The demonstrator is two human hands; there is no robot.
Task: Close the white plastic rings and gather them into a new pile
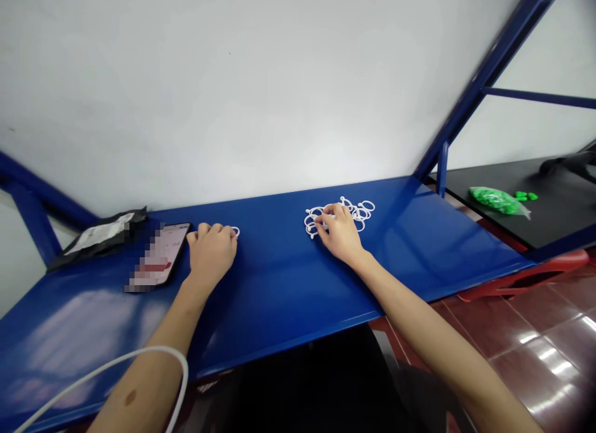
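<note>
My left hand rests on the blue tabletop with its fingers curled down. A small white ring pokes out beside its thumb; the rest is covered by the hand. Farther right, my right hand reaches into a loose pile of several white rings with small ball-shaped ends, like shower curtain rings. Its thumb and forefinger pinch at a white ring on the pile's left side. The palm and other fingers hide part of the pile.
Left of my left hand lie a phone and a black package with a white label. A white cable loops over my left forearm. A bag of green pieces lies on a black table at right. A blue frame borders the white wall.
</note>
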